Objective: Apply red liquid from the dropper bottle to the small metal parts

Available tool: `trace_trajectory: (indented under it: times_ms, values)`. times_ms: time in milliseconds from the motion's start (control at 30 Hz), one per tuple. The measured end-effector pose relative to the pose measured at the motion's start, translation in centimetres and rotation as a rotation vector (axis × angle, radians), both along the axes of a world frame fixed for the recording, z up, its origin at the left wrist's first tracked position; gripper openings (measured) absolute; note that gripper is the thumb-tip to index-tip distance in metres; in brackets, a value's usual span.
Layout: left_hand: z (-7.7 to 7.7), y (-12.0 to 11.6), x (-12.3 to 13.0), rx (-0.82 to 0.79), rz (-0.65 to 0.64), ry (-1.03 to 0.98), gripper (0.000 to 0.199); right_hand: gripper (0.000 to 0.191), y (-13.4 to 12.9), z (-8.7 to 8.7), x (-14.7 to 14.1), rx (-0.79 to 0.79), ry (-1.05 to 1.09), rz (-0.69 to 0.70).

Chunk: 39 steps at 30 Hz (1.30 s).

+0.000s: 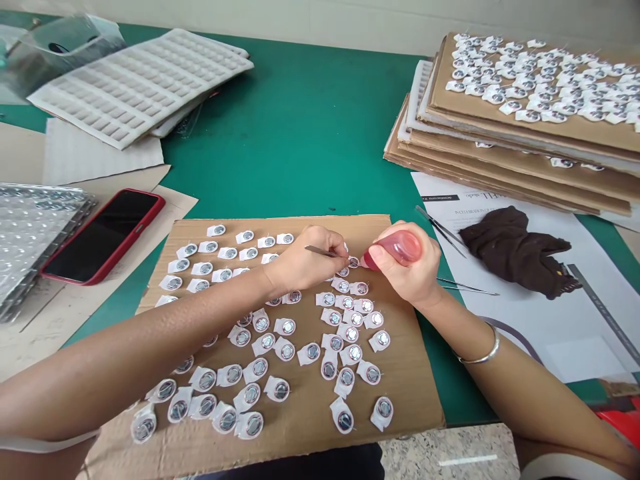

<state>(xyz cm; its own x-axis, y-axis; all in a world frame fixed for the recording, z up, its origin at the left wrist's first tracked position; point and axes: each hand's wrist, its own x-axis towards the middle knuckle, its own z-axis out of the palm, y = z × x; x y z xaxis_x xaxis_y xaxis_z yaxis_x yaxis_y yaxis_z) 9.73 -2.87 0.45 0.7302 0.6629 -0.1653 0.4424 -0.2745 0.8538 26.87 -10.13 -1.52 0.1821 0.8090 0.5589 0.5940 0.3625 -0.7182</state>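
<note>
My left hand [305, 261] pinches a pair of fine steel tweezers [323, 252], their tips reaching right toward a small round metal disc on a white paper tab [353, 262]. My right hand [407, 267] grips a pink rubber air-blower bulb [401, 248], its red nozzle almost touching that same tab. Several more discs on white tabs [285, 360] lie scattered across a brown cardboard sheet [305, 417] under both forearms. My hands hide part of the sheet and perhaps some tabs.
A stack of cardboard sheets [515, 143] holds several more tabs at back right. Two more tweezers [440, 230] lie on a white printed sheet [540, 333] beside a dark brown cloth [515, 250]. At left are a red-cased phone [103, 235], bubble wrap [35, 233] and a white moulded tray [140, 83].
</note>
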Motion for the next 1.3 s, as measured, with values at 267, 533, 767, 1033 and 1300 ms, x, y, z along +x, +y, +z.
trace_trajectory:
  times_ms: [267, 533, 767, 1033, 1300]
  values:
    - [-0.07, -0.02, -0.08, -0.009, 0.016, -0.021, 0.013, 0.019, -0.02, -0.12, -0.09, -0.001, 0.02, 0.011]
    - [-0.1, 0.15, -0.02, -0.05, 0.03, -0.011, 0.013, 0.019, -0.1, -0.27, -0.2, 0.001, 0.027, 0.006]
    - [-0.33, 0.28, -0.11, -0.077, 0.034, 0.003, 0.014, 0.019, -0.19, -0.3, -0.36, -0.002, 0.022, 0.01]
    - [-0.62, 0.32, -0.16, -0.1, 0.03, -0.023, 0.015, 0.019, -0.24, -0.31, -0.42, -0.001, 0.026, 0.014]
    - [-0.29, 0.35, -0.05, -0.104, 0.045, -0.009, 0.013, 0.019, -0.21, -0.48, -0.45, 0.017, 0.006, 0.011]
